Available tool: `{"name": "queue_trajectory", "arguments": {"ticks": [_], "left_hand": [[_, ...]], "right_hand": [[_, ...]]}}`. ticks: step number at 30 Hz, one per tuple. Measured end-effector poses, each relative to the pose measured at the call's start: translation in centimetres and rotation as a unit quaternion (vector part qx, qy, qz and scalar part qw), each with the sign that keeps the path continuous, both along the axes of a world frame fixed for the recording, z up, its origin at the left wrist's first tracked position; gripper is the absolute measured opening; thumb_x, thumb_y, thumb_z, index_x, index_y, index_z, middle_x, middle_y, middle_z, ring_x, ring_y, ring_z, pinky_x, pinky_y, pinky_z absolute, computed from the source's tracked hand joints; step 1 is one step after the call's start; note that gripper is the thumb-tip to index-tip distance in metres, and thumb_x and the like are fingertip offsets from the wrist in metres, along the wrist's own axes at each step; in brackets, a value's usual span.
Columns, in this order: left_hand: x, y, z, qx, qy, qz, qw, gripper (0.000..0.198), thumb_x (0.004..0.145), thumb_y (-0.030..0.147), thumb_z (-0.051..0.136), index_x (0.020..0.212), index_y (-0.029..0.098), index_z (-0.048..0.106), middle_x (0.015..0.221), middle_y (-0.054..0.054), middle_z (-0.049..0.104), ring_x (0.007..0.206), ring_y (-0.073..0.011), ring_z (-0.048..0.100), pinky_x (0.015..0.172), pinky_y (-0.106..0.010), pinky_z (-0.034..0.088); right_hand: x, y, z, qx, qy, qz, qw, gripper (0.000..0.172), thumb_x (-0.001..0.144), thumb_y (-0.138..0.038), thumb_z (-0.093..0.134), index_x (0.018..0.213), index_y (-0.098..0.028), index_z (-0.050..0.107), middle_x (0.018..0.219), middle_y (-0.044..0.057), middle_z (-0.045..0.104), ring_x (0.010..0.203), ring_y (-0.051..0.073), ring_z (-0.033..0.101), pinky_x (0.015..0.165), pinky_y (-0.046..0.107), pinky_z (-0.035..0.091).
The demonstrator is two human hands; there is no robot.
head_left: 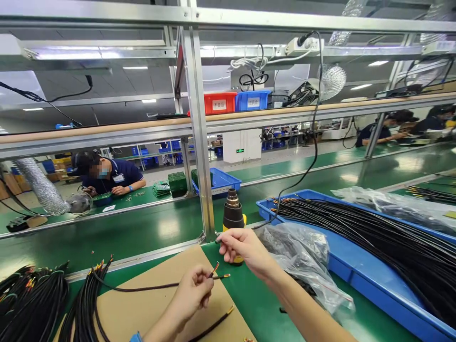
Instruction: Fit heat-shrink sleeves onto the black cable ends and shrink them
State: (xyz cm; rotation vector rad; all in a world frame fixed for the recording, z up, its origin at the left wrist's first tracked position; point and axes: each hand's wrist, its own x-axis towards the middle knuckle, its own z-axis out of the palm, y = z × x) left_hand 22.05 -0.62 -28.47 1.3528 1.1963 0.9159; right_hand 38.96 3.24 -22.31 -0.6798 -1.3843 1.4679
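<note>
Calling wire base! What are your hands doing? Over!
Left hand pinching black cable. Right hand pinching black wire. Plastic bag beside right arm.

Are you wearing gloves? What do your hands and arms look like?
No gloves: the left hand, right hand and forearms are bare, with no sleeves. A small blue piece shows by the left arm at the picture's bottom edge; what it is cannot be told.

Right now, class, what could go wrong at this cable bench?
The right hand sits close to the upright black tool, so a slip could knock it over. The thin wire in the left hand has small coloured tips that might bend. The loose plastic bag could snag cables.
</note>
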Motion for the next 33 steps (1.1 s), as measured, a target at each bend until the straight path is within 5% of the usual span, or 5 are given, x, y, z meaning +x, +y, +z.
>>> {"name": "queue_trajectory", "arguments": {"ticks": [4, 14, 33], "left_hand": [[-0.4, 0.4, 1.7, 0.016, -0.07, 0.056, 0.996, 0.049, 0.065, 0.06, 0.053, 0.086, 0.015, 0.052, 0.035, 0.011, 0.038, 0.028, -0.0018, 0.017, 0.034, -0.017, 0.01], [-0.5, -0.3, 3.4, 0.071, -0.082, 0.122, 0.987, 0.039, 0.069, 0.049, 0.057, 0.072, 0.011, 0.061, 0.05, 0.003, 0.049, 0.033, -0.001, 0.028, 0.038, -0.018, 0.014], [-0.5, -0.4, 2.7, 0.143, 0.016, 0.098, 0.985, 0.039, 0.08, 0.047, 0.046, 0.059, 0.014, 0.052, 0.052, 0.004, 0.035, 0.045, -0.0061, 0.027, 0.045, -0.021, 0.021]], "right_hand": [[-1.2, 1.2, -0.2, 0.002, 0.009, -0.002, 1.0, 0.027, 0.063, -0.037, 0.069, 0.065, -0.012, 0.06, 0.051, -0.001, 0.058, 0.044, 0.006, 0.052, 0.044, 0.017, 0.039], [-2.2, 1.5, -1.0, -0.006, -0.042, 0.008, 0.999, 0.034, 0.061, -0.043, 0.068, 0.06, -0.011, 0.057, 0.049, -0.001, 0.056, 0.042, 0.006, 0.049, 0.044, 0.019, 0.039], [-3.3, 0.8, -1.5, -0.013, -0.065, -0.033, 0.997, 0.033, 0.064, -0.043, 0.065, 0.058, -0.012, 0.056, 0.045, -0.001, 0.054, 0.039, 0.007, 0.048, 0.04, 0.019, 0.035]]}}
